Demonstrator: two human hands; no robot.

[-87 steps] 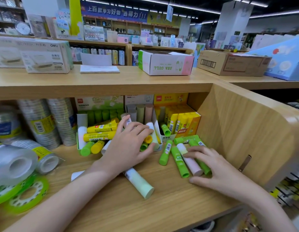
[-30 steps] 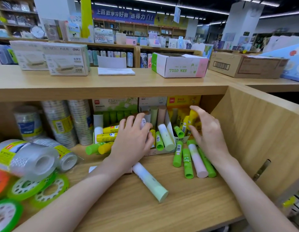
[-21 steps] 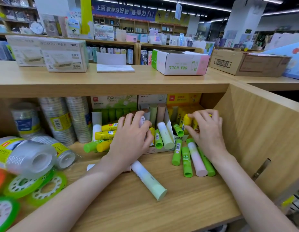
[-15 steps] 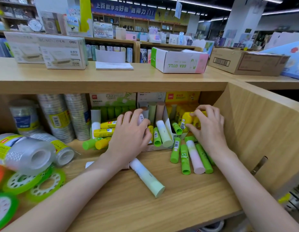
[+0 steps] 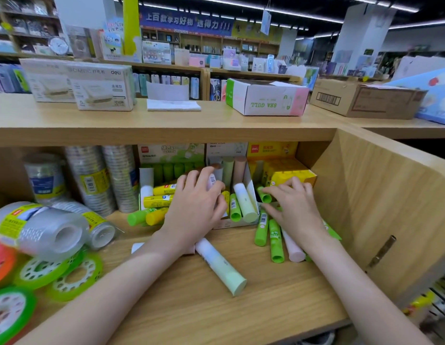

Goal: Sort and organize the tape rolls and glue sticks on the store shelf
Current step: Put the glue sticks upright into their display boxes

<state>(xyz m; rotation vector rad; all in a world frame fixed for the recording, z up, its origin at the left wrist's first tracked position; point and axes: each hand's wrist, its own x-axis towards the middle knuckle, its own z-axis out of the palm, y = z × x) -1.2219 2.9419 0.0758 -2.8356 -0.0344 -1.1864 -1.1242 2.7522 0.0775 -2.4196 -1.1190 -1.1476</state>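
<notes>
Left hand: we see the left hand (image 5: 195, 207) lying palm down over the white display box (image 5: 251, 192) in the middle of the shelf (image 5: 191, 317), forearm reaching in from the lower left.
Left hand grip: the fingers curl around a pale glue stick with a barcode (image 5: 212, 181); its top pokes out between the fingertips.
Right hand: the right hand (image 5: 297, 210) rests palm down just right of that box, forearm coming in from the lower right.
Right hand grip: the fingers are spread and fairly straight, fingertips touching a small green glue stick (image 5: 264, 195) that leans at the front of the yellow box (image 5: 290, 174); we cannot tell whether anything is pinched, and nothing looks enclosed.
Loose sticks, right: green glue sticks (image 5: 275, 241) and a pink glue stick (image 5: 292, 247) lie flat on the shelf, partly beneath the right wrist.
Loose stick, centre: a large pastel green glue stick (image 5: 220, 265) lies diagonally on the board between the two forearms, its white end touching the left wrist.
Box contents: yellow glue sticks (image 5: 158, 200) lie sideways left of the left hand; another pastel stick (image 5: 245, 202) leans in the box between the hands.
Tape: clear tape rolls (image 5: 49, 231) lie at far left, stacked tape rolls (image 5: 104, 178) stand behind them, green-cored rolls (image 5: 74, 277) lie flat near the front edge.
</notes>
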